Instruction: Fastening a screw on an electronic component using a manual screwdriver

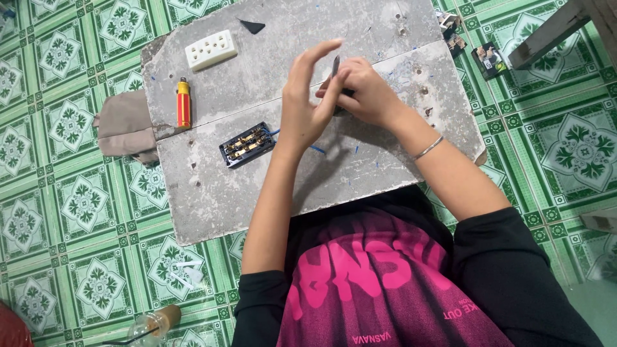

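The right hand (369, 93) gripped a small dark tool (335, 66), its tip pointing up; the left hand (307, 103) met it with fingers spread wide, pinching something too small to tell. Both hovered over the grey counter (257, 186), right of the black socket base (247, 145). A red-yellow lighter (184, 103) and white socket cover (211, 49) lay left of that base.

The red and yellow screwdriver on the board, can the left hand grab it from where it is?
Probably yes. The left hand is raised over the grey board, and nothing lies between it and the screwdriver. Its fingers look spread and empty.
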